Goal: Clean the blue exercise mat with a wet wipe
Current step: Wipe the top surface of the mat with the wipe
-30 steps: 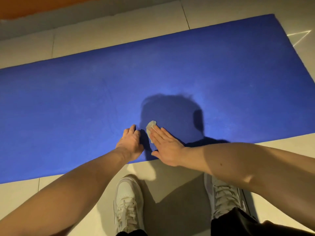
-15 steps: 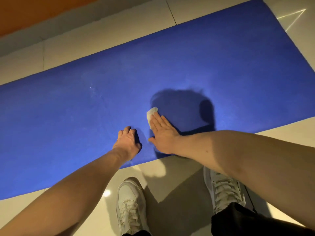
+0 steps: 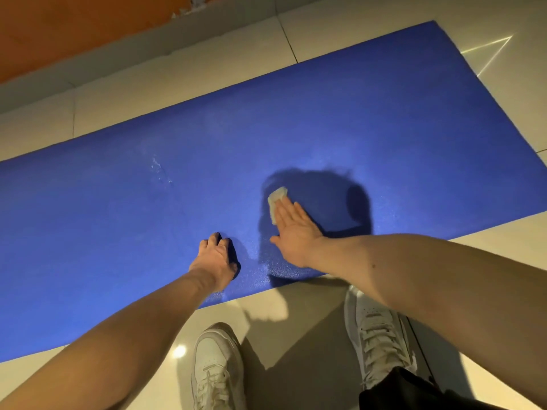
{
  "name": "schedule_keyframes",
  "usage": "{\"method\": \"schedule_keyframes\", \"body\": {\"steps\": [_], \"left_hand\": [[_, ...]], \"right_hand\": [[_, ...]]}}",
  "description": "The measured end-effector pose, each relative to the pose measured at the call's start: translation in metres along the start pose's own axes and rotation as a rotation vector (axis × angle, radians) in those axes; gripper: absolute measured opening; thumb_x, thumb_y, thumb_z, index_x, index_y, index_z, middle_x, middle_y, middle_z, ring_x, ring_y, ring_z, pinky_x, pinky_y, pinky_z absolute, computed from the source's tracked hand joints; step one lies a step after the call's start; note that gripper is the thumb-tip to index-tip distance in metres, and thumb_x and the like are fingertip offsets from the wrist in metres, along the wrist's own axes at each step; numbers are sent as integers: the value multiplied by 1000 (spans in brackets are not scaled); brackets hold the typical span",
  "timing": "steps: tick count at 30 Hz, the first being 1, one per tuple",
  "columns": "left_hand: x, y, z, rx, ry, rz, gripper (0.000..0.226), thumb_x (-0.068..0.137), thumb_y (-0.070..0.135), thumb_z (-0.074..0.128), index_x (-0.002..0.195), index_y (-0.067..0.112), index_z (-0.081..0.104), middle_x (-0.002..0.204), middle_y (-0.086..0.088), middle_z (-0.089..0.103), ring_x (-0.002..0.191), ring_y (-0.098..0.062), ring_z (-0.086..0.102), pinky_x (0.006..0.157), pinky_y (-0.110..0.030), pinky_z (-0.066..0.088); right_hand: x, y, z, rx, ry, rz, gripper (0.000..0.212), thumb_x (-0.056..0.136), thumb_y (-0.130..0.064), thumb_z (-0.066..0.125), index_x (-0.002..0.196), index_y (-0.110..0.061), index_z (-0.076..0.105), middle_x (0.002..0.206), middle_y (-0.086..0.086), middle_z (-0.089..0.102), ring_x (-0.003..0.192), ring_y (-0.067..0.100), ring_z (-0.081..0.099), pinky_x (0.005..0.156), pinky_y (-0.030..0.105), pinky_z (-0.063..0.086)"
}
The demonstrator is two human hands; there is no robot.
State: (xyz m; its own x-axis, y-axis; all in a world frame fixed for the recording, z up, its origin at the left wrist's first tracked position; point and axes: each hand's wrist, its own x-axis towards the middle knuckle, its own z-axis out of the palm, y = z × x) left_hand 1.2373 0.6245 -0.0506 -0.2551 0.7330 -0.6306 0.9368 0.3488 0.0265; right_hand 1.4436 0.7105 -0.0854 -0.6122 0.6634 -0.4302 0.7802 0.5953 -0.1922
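Note:
The blue exercise mat (image 3: 370,119) lies flat on the tiled floor, stretching from lower left to upper right. My right hand (image 3: 293,232) lies flat on the mat with straight fingers, pressing a small folded white wet wipe (image 3: 276,198) that sticks out past the fingertips. My left hand (image 3: 214,258) rests on the mat near its front edge, to the left of the right hand, with its fingers bent down against the surface and holding nothing. A few wet glints (image 3: 159,170) show on the mat to the left.
My two white sneakers (image 3: 217,368) (image 3: 377,329) stand on the beige floor tiles (image 3: 281,350) just in front of the mat's near edge. An orange wall (image 3: 74,28) with a grey skirting runs along the far side.
My right hand has slid the wipe forward, farther from the mat's near edge. My left hand has stayed near the edge, so the two hands are now farther apart.

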Motion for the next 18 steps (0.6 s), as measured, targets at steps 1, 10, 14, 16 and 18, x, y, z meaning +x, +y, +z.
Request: {"method": "schedule_keyframes", "body": {"steps": [1, 10, 14, 16, 18], "left_hand": [[0, 2, -1, -4, 4, -3, 67, 94, 37, 55, 151, 13, 29, 158, -1, 15, 139, -26, 20, 107, -43, 43], [0, -5, -1, 5, -2, 31, 68, 95, 35, 55, 153, 13, 27, 163, -3, 10, 143, -28, 16, 110, -41, 40], [-1, -7, -2, -2, -3, 39, 65, 95, 35, 55, 152, 14, 30, 163, -2, 11, 144, -27, 16, 108, -43, 43], [0, -5, -3, -2, -5, 38, 64, 96, 35, 55, 151, 13, 32, 162, -3, 12, 143, -27, 17, 108, -42, 43], [1, -4, -5, -3, 0, 37, 63, 96, 36, 54, 150, 12, 32, 160, -3, 14, 142, -28, 19, 108, -41, 43]], "right_hand": [[-6, -11, 7, -10, -18, -76, 77, 108, -44, 27, 157, -2, -15, 165, 14, -22, 150, 29, -29, 125, 45, -6], [19, 9, -10, -110, 52, -115, 81, 106, -45, 36, 160, -9, -12, 168, 10, -15, 155, 26, -15, 126, 43, -6], [37, 32, -27, -73, 11, 216, 78, 107, -50, 22, 158, -4, -14, 167, 12, -19, 153, 30, -21, 125, 46, -7], [37, 19, -21, 8, 13, 215, 81, 106, -50, 24, 157, 0, -13, 166, 15, -20, 152, 32, -24, 125, 47, -7], [28, -6, -8, 24, 31, 111, 82, 106, -49, 28, 157, 0, -14, 165, 16, -22, 150, 33, -29, 125, 48, -6]]}}
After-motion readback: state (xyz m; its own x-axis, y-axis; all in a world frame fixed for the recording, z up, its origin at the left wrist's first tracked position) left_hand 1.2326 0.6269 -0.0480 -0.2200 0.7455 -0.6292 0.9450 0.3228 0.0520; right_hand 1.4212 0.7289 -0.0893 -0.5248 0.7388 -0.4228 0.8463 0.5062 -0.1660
